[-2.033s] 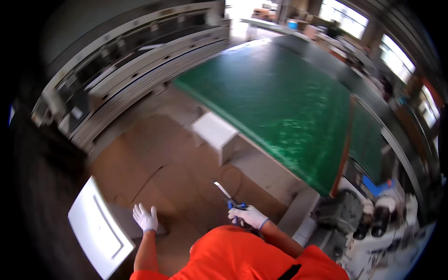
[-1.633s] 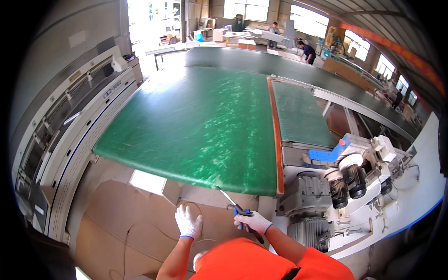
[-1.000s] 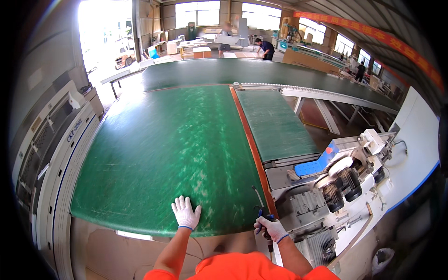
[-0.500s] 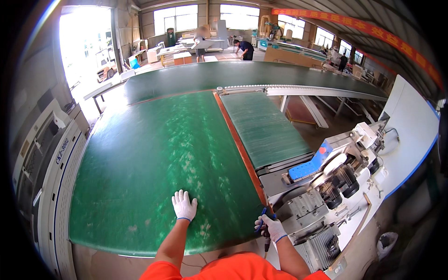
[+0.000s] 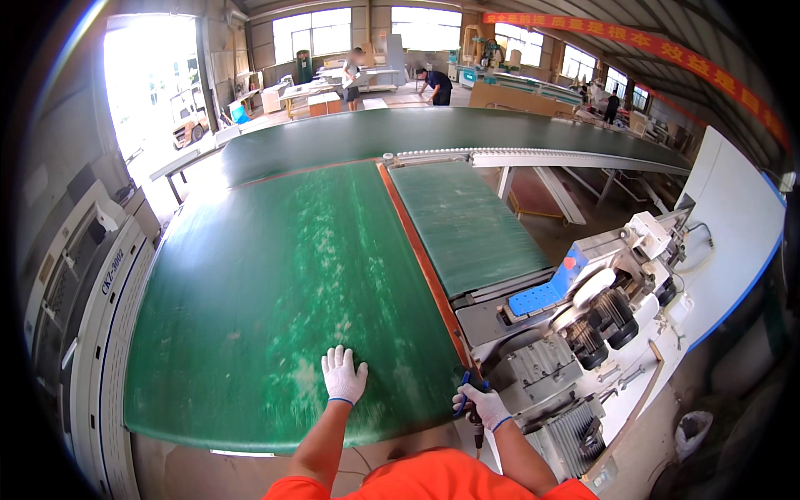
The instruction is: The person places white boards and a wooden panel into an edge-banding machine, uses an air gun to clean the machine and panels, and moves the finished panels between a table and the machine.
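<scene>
My left hand (image 5: 344,375), in a white knit glove with a blue cuff, lies flat with spread fingers on the wide green conveyor belt (image 5: 225,333). Pale scuffs and dusty patches run lengthwise along this belt. At its near right corner my right hand (image 5: 488,406), gloved alike, is closed around a black and blue air blow gun (image 5: 477,421). A hose end hangs below its grip. The fingers partly cover the gun. An orange-red strip (image 5: 421,258) edges the belt just beyond this hand.
To the right stands a machine with motors (image 5: 612,317) and a blue bracket (image 5: 533,300); wrenches (image 5: 632,377) lie on its white bed. A narrower green belt (image 5: 467,225) runs beside the strip. A white machine cabinet (image 5: 108,333) borders the left. People (image 5: 435,86) work far back.
My left hand has slid a little right and nearer to me over the belt. The pale patches on the belt have shifted. My right hand keeps its hold on the air blow gun.
</scene>
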